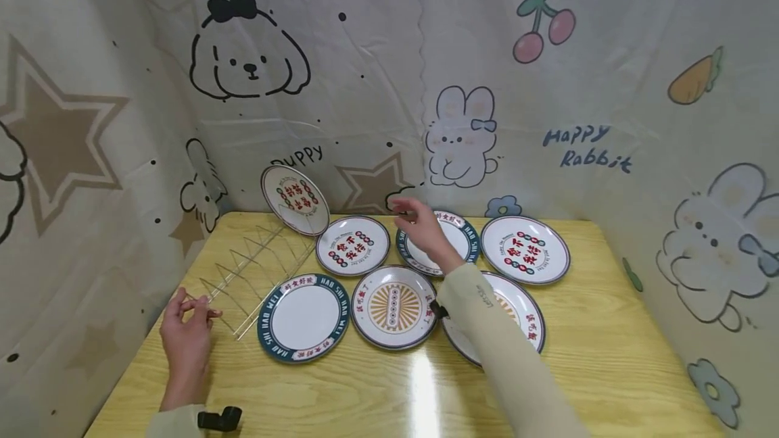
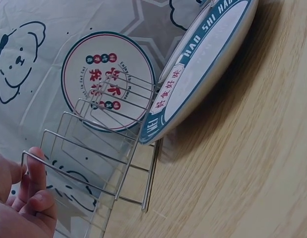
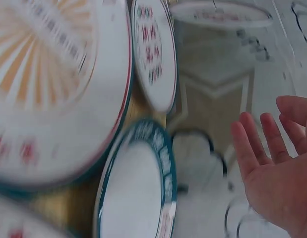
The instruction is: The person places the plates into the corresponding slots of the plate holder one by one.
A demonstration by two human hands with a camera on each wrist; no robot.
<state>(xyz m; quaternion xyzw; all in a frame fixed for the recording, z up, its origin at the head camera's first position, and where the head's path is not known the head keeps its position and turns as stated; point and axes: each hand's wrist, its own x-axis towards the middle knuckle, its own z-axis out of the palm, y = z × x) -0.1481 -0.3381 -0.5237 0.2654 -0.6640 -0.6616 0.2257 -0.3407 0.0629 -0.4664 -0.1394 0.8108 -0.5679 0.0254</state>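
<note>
On the left of the head view stands a wire plate rack (image 1: 246, 328). My left hand (image 1: 187, 336) pinches its near end wire between thumb and fingers, as the left wrist view also shows. A white plate with red characters (image 1: 296, 200) leans upright in the rack's far end. My right hand (image 1: 422, 227) hovers above the back row, over a green-rimmed plate (image 1: 458, 238), holding nothing. In the right wrist view that hand's fingers (image 3: 247, 148) are extended and loosely bent, apart from the plates.
Other plates lie flat right of the rack: a small red-character plate (image 1: 352, 246), a green-rimmed plate (image 1: 309, 320), a sunburst plate (image 1: 377, 306), another sunburst plate (image 1: 531, 320) partly under the right sleeve, and a red-character plate (image 1: 525, 249). Printed cloth (image 1: 377, 53) surrounds the wooden table (image 1: 608, 357).
</note>
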